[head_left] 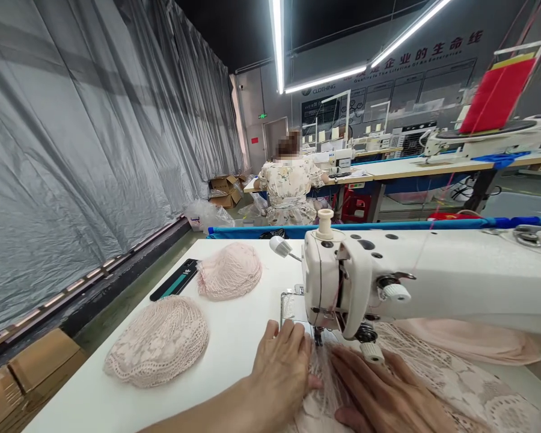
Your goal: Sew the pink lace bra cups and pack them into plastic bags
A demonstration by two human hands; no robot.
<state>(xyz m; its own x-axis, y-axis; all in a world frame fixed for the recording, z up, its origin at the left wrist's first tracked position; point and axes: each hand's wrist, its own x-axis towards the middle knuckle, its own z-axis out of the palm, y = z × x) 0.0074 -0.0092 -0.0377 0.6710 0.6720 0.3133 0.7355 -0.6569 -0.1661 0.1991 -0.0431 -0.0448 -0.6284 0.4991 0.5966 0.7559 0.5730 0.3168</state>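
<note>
A white sewing machine [388, 282] stands on a white table [234, 337]. Pink lace fabric [455, 379] lies under its needle and spreads toward me on the right. My left hand [282, 367] lies flat on the table and fabric just left of the needle, fingers stretched out. My right hand [383, 391] rests flat on the lace right of the needle, fingers extended toward the presser foot. Neither hand grips anything.
Two piles of pink lace pieces [157, 349] [229, 270] lie on the table's left, beside a black ruler-like strip [175, 279]. Another person [291, 186] sits at a far table with more sewing machines. Grey plastic curtain [72, 132] hangs left; cardboard boxes [27, 373] lie on the floor.
</note>
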